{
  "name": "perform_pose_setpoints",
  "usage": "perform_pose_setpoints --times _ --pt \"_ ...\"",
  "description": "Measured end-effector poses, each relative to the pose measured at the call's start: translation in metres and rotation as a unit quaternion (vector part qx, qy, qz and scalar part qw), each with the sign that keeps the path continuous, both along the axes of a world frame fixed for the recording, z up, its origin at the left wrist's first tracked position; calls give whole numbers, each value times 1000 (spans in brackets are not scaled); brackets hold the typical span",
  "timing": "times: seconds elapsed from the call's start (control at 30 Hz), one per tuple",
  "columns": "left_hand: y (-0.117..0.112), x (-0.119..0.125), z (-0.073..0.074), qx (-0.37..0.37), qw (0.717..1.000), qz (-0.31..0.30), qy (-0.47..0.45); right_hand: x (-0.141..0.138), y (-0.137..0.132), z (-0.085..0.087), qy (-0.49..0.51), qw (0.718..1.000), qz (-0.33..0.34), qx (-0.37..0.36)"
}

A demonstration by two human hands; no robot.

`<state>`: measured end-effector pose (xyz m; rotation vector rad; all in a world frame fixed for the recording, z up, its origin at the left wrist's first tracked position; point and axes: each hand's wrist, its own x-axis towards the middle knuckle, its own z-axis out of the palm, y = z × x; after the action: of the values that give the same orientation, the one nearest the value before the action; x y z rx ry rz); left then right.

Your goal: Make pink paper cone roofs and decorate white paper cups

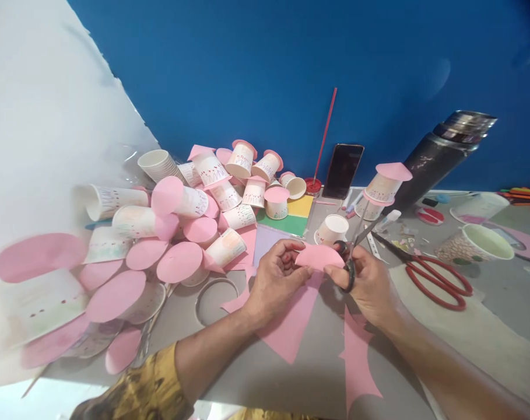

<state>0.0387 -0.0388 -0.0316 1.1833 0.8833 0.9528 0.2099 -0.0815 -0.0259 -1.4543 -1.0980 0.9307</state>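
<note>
My left hand (pixel 277 279) pinches a rounded piece of pink paper (pixel 318 256) just above the grey table (pixel 501 291). My right hand (pixel 366 286) grips small black-handled scissors (pixel 355 248), fingers through the loops, blades pointing up and away beside the pink piece. Both hands are closed. Pink paper offcuts (pixel 291 324) lie on the table under and in front of my hands.
A heap of decorated paper cups with pink discs (pixel 181 227) fills the left side. Large red-handled scissors (pixel 435 274), a phone (pixel 343 170) leaning on the blue wall, a steel flask (pixel 439 154), a wire ring (pixel 216 298) and more cups (pixel 481 244) lie around.
</note>
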Motion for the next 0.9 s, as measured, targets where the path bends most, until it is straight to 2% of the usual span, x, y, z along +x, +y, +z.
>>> perform_pose_setpoints --times 0.27,0.37,0.53,0.73,0.9 --pt "-1 -1 3 2 1000 13 15 -1 1 1 -10 999 -46 -20" --pt "0 -2 3 -2 1000 -4 19 -2 0 -2 -17 999 -49 -10" --pt "3 -2 -1 -25 999 -37 10 -4 -2 -5 -15 1000 -18 5" --pt "1 -1 -2 -12 1000 -25 12 -4 -5 -12 -15 999 28 16" --pt "-3 -1 0 -17 999 -18 20 -6 -5 -14 1 1000 23 21"
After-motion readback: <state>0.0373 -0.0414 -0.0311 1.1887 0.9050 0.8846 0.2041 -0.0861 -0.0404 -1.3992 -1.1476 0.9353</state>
